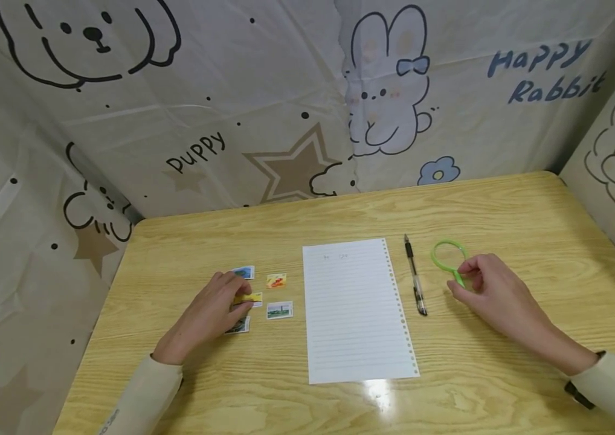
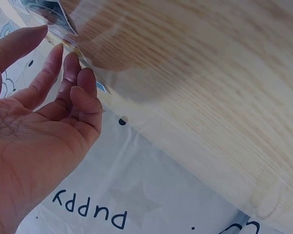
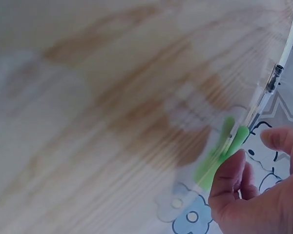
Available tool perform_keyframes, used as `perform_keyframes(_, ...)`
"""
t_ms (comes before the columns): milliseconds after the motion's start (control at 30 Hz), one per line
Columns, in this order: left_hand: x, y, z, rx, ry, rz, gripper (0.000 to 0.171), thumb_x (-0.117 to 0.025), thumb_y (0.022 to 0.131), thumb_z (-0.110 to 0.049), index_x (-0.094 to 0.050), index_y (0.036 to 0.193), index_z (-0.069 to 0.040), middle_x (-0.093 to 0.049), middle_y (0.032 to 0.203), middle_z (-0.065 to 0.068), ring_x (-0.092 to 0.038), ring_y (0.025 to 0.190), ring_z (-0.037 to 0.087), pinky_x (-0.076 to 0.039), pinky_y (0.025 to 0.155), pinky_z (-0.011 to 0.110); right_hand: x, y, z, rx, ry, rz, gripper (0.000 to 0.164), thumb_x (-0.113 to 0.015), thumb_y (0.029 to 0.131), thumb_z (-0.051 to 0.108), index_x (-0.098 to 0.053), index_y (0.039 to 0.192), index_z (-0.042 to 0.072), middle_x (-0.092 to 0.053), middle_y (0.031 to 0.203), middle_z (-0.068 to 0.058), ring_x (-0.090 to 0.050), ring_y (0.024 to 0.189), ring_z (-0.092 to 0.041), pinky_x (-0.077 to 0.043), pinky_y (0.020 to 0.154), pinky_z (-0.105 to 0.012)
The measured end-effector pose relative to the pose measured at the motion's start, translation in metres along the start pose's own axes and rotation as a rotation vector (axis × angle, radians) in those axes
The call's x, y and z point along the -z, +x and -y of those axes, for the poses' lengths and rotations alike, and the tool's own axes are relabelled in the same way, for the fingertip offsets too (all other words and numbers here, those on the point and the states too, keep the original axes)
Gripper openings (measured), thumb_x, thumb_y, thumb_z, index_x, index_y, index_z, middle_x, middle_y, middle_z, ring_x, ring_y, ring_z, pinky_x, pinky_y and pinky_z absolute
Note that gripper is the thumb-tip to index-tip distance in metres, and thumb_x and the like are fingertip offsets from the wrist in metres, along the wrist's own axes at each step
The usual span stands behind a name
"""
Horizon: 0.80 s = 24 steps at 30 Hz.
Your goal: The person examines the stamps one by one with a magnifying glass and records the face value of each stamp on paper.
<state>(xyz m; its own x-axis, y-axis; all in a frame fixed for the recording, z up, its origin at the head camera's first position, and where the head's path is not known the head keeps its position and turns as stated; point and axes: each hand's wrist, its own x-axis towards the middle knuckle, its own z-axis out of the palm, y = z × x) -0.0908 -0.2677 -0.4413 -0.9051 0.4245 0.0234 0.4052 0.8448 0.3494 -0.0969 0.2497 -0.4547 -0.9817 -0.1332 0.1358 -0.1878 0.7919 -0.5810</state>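
Note:
My left hand [image 1: 206, 314] hovers over small postage-stamp-like pictures at the left, thumb and fingers apart on either side of a yellow stamp [image 1: 253, 298]. A blue stamp [image 1: 244, 272] and a dark stamp [image 1: 239, 326] lie partly under this hand. To their right are a red-and-yellow stamp [image 1: 276, 281] and a green landscape stamp [image 1: 280, 310]. On the right side, my right hand [image 1: 495, 296] is at the handle of a green magnifying glass [image 1: 458, 278], which lies on the table. In the right wrist view, thumb and fingers stand apart beside the green handle [image 3: 240, 139].
A lined sheet of paper [image 1: 359, 314] with faint writing at its top lies mid-table. Beside its punched edge is a black-and-clear pen [image 1: 415, 275]. The wooden table [image 1: 204, 386] meets a cloth backdrop [image 1: 264, 78] with cartoon prints at its back and sides.

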Motion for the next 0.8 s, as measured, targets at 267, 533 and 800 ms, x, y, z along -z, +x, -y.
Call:
perform_keyframes(267, 0.0, -0.001, -0.001, 0.002, -0.009, -0.001, 0.017, -0.084, 0.098, -0.009, -0.069, 0.106, -0.006, -0.063, 0.101, 0.002, -0.051, 0.094, 0.021, -0.048, 0.081, 0.04, 0.001, 0.0, -0.008, -0.051, -0.016, 0.073, 0.034, -0.083, 0.098, 0.023, -0.067, 0.113, -0.002, -0.066, 0.101, -0.013, -0.06, 0.087, -0.024, -0.049, 0.071, -0.037)
perform_keyframes(533, -0.001, -0.002, 0.0, 0.003, -0.006, -0.006, 0.018, -0.085, 0.097, -0.009, -0.069, 0.105, -0.006, -0.062, 0.099, 0.003, -0.051, 0.093, 0.022, -0.047, 0.08, 0.04, 0.003, 0.004, -0.01, -0.087, -0.019, 0.141, 0.032, -0.076, 0.1, 0.019, -0.066, 0.119, -0.005, -0.064, 0.089, -0.005, -0.055, 0.075, -0.019, -0.044, 0.062, -0.031)
perform_keyframes(800, 0.0, -0.001, -0.001, 0.007, -0.005, -0.012, 0.018, -0.085, 0.097, -0.01, -0.069, 0.107, -0.005, -0.063, 0.101, 0.003, -0.052, 0.094, 0.022, -0.048, 0.082, 0.041, 0.005, 0.006, -0.015, -0.073, -0.04, 0.154, 0.026, -0.076, 0.099, 0.014, -0.068, 0.114, -0.006, -0.067, 0.088, -0.004, -0.059, 0.076, -0.018, -0.047, 0.064, -0.032)
